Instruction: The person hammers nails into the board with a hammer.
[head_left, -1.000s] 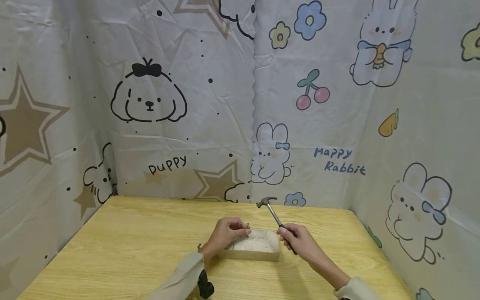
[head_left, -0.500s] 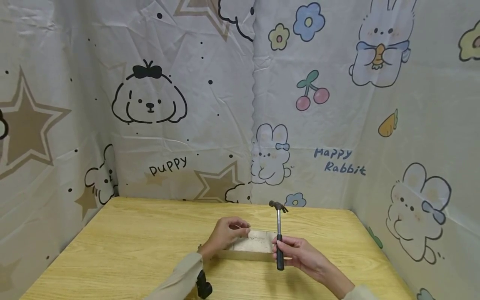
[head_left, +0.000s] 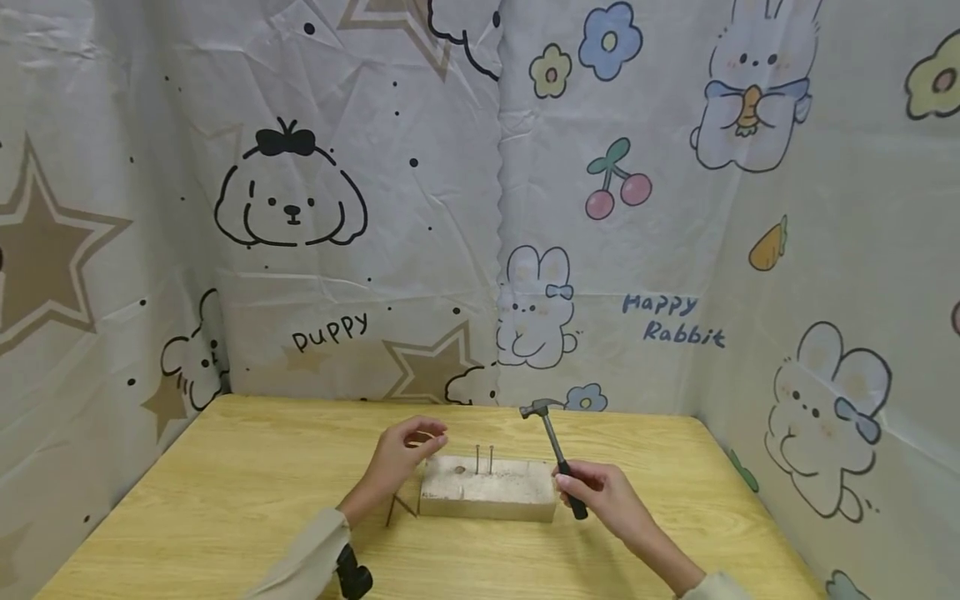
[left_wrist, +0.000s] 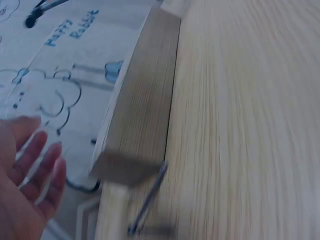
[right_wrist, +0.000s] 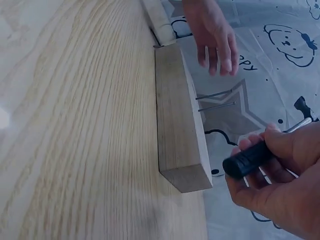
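A pale wooden block [head_left: 487, 492] lies on the table, with two nails [head_left: 491, 460] standing upright side by side in its top. My right hand [head_left: 603, 492] grips the black handle of a claw hammer [head_left: 551, 437] beside the block's right end, head raised. In the right wrist view the hammer's grip [right_wrist: 247, 159] sits between thumb and fingers. Over the block's left end, apart from the nails, my left hand [head_left: 401, 450] holds nothing; its fingers look relaxed in the left wrist view. Loose nails [head_left: 403, 505] lie on the table at the block's left end.
The wood-grain table [head_left: 225, 500] stands against a printed cloth [head_left: 360, 283] that hangs at the back and both sides. A black device [head_left: 352, 573] is strapped at the left wrist.
My left hand has let go at the nails and moved left, uncovering two standing nails and the block's left end. The hammer has turned in my right hand, its head swinging right, then back left.
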